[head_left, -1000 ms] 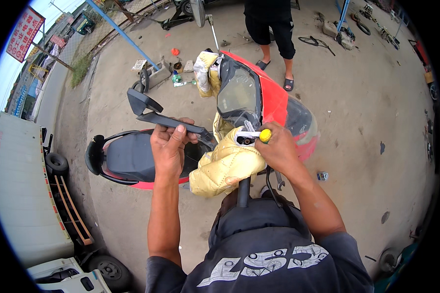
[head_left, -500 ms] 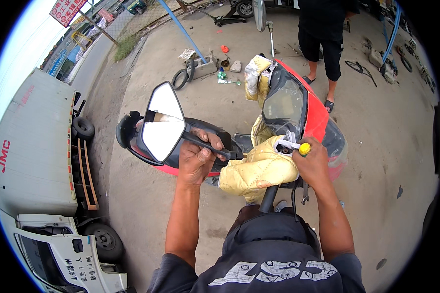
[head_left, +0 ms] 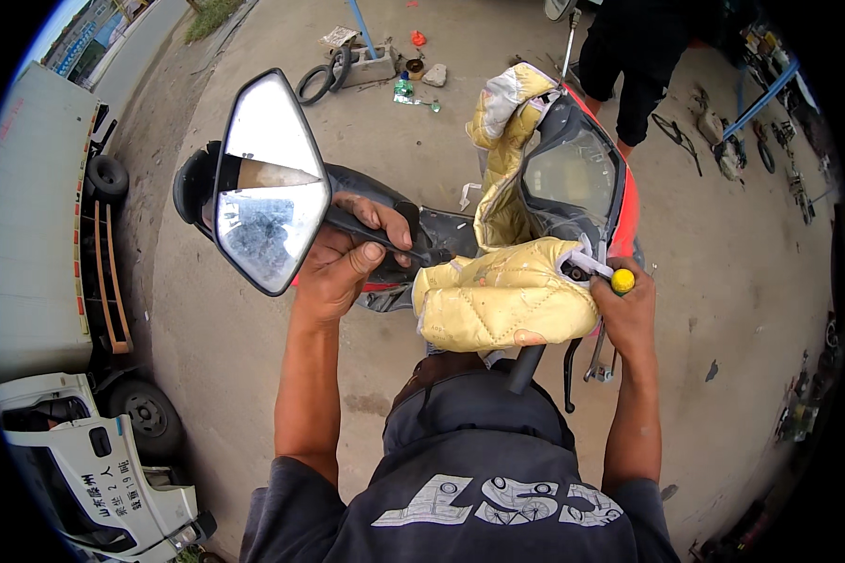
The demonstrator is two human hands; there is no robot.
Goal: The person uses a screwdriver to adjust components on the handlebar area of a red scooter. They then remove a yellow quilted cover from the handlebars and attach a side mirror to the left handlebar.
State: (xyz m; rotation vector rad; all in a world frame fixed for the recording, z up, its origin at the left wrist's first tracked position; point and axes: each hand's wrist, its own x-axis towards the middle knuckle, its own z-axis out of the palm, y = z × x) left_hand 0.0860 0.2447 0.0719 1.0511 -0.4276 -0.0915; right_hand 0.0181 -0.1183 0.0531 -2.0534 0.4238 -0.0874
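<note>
In my left hand is a black-framed rear-view mirror, gripped by its stem. The stem's end points toward a yellow quilted handlebar cover. My right hand is closed beside the right end of that cover, around a tool with a rounded yellow end. Below its fingers a metal open-ended wrench sticks out; how it is held is hidden. The opening in the cover next to my right hand shows a dark mount. All this sits on a red and black scooter.
A second yellow cover hangs on the far handlebar. Another person stands beyond the scooter. A white truck is parked on the left. Black tyres, a concrete block and parts lie on the ground.
The mirror and my left hand have shifted left and up in the picture, with the mirror face tilted differently. The view has moved too. Both hands keep their grips.
</note>
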